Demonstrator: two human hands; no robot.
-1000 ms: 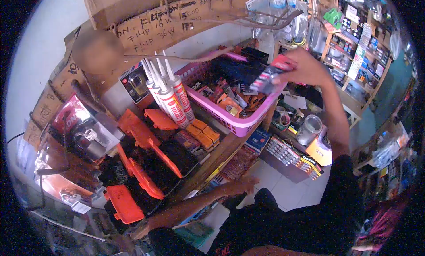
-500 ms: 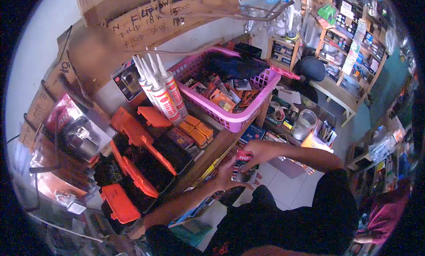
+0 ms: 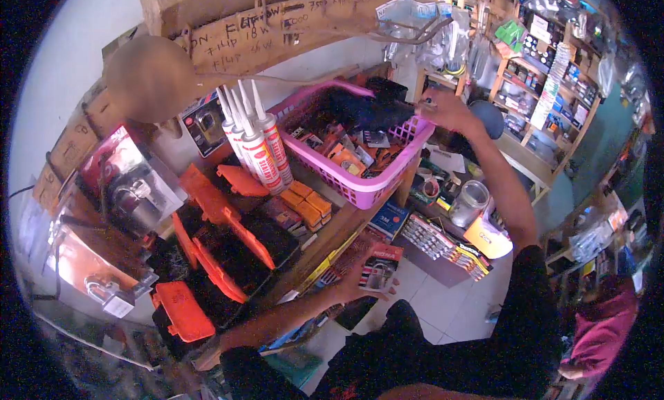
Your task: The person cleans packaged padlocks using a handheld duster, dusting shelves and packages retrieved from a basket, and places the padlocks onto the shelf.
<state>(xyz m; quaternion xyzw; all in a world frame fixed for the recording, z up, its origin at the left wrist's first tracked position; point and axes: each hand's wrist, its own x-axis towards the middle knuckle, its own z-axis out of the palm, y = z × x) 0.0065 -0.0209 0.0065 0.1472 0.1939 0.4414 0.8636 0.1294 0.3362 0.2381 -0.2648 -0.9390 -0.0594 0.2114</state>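
My left hand [image 3: 348, 288] holds a padlock in a red-topped card pack [image 3: 380, 267] by its left side, above the floor in front of the bench. My right hand [image 3: 445, 111] reaches to the far right corner of the pink plastic basket [image 3: 360, 183]. Its fingers are curled where a pink handle showed earlier, and they hide that handle. From there a dark, fluffy bundle like a duster [image 3: 370, 106] lies over the basket. Several small packaged goods [image 3: 349, 158] fill the basket below it.
White sealant tubes [image 3: 259, 151] stand left of the basket, by yellow-orange boxes [image 3: 304, 203]. Orange-lidded organiser bins [image 3: 221, 255] occupy the bench's near left. A glass jar [image 3: 470, 203] and boxed goods [image 3: 429, 237] sit to the right. Another person's pink-red sleeve [image 3: 605, 331] shows at lower right.
My right hand has left the padlock pack and moved up and away to the basket's far corner. My left hand keeps the pack, now more plainly visible.
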